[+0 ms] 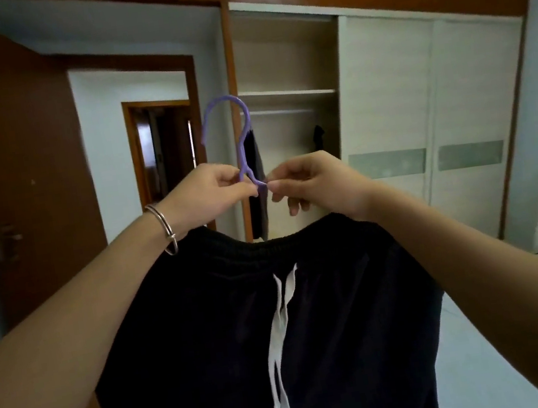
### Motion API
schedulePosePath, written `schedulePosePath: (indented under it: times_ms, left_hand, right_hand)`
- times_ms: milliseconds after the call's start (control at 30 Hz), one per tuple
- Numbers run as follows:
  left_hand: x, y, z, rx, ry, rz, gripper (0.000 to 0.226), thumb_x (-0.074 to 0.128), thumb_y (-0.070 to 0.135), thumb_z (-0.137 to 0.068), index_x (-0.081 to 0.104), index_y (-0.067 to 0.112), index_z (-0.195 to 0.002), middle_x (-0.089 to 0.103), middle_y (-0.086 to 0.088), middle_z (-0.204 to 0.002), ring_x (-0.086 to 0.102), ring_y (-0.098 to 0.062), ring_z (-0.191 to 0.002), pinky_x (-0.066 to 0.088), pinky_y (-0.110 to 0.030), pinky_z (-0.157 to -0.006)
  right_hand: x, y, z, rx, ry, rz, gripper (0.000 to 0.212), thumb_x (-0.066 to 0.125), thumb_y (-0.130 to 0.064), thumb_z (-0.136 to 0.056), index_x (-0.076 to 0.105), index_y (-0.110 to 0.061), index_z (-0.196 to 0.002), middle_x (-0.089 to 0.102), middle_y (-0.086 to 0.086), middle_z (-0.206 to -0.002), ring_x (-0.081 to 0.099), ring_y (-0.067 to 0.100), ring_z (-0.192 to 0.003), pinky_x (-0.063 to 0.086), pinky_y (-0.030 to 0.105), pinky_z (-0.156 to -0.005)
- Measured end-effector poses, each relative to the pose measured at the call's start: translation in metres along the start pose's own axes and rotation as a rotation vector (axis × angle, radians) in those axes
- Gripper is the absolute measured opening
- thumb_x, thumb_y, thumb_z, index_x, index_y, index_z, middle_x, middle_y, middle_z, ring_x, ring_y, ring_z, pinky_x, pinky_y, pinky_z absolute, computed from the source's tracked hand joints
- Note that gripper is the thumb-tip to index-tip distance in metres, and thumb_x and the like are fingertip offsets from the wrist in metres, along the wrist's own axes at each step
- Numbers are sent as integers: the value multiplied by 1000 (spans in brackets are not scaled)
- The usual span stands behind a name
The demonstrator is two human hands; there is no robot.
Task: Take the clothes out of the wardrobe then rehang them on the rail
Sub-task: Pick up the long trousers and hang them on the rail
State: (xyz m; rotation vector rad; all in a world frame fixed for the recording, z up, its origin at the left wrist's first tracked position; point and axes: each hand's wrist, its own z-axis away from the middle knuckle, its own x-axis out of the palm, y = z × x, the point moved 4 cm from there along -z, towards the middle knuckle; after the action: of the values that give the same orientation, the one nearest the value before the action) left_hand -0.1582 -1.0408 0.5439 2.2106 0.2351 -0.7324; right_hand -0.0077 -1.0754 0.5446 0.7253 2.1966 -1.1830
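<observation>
Pale floor (490, 363) lies open at lower right, beside the black elastic-waisted shorts (232, 347) that fill the near view, their white drawstring (279, 358) dangling down the middle. Just above the waistband, the left hand (214, 190), with a silver bangle (164, 229) on its wrist, pinches the fork of a purple plastic hanger (239, 132). The right hand (313, 183) pinches the hanger's right arm, so both sets of fingers are closed on it. The hook stands upright in free air. Beyond, the white wardrobe's open compartment (282, 63) shows a rail (282, 111) under a shelf, with dark garments (254, 171) at either end and a stretch of rail between. White sliding doors (420, 113) cover the rest.
</observation>
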Motion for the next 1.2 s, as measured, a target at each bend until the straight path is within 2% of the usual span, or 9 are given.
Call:
schedulePosePath:
  times_ms: [167,233,333,500,600,733,800,1067,1200]
  left_hand:
    - [-47,-68,-36,-192,27,29,31,49,32,-91,63,19,-66,47,-1,-59,41,-8,-53,33,-19,-53]
    - [-58,-98,-49,-199,111,-52,39,46,41,-91,61,18,-63,60,-15,-76,54,-21,-71,48,-28,-70]
    - [-71,-138,-67,-187,206,-106,40,45,43,-91,59,19,-61,64,-23,-88,59,-35,-91,49,-41,-90]
    - [-78,-199,-108,-162,173,-245,37,41,38,-93,54,17,-65,52,-1,-66,50,-16,-72,37,-18,-64]
    - [-83,-237,-142,-152,217,-291,37,43,38,-93,57,14,-69,51,1,-64,47,-11,-64,35,-16,-60]
    - [-104,-286,-195,-170,308,-338,38,44,41,-92,59,14,-70,57,-6,-71,48,-12,-63,36,-17,-58]
    - [-116,-307,-224,-181,323,-350,38,44,42,-92,58,17,-67,52,-4,-63,43,-11,-57,34,-19,-54]
    - [-149,-401,-307,-212,318,-354,37,43,38,-94,49,25,-60,46,2,-62,40,-8,-58,31,-16,-58]
    - [-164,-454,-346,-181,367,-306,38,44,40,-93,49,25,-58,44,1,-60,38,-9,-56,33,-18,-57]
  right_hand:
    - [23,42,-70,93,52,257,45,47,-53,-87,64,-17,-108,66,1,-97,60,12,-82,48,25,-75]
    - [39,69,-90,240,-69,366,62,38,-65,-84,63,-17,-114,65,4,-111,59,19,-98,46,33,-87]
    - [65,101,-110,448,-281,121,63,37,-62,-85,65,-14,-114,65,5,-110,57,26,-111,38,42,-104]
    - [93,135,-181,322,60,-211,34,49,-37,-93,64,-10,-79,55,3,-63,53,13,-60,47,27,-69]
    - [102,153,-236,203,150,-149,36,47,-40,-93,62,-12,-77,53,1,-61,50,13,-57,43,21,-59]
    - [128,206,-301,309,-214,-77,58,43,-68,-80,66,-17,-95,65,0,-100,59,19,-99,45,35,-96]
    - [137,226,-335,308,-244,-119,61,47,-68,-76,71,-14,-94,68,3,-105,61,20,-103,42,40,-104]
    - [177,247,-473,91,256,-293,61,60,-55,-78,66,5,-84,66,24,-83,66,39,-86,55,51,-77]
    - [198,250,-524,-51,273,-257,22,58,-44,-84,63,-27,-70,62,-7,-69,62,3,-67,49,15,-57]
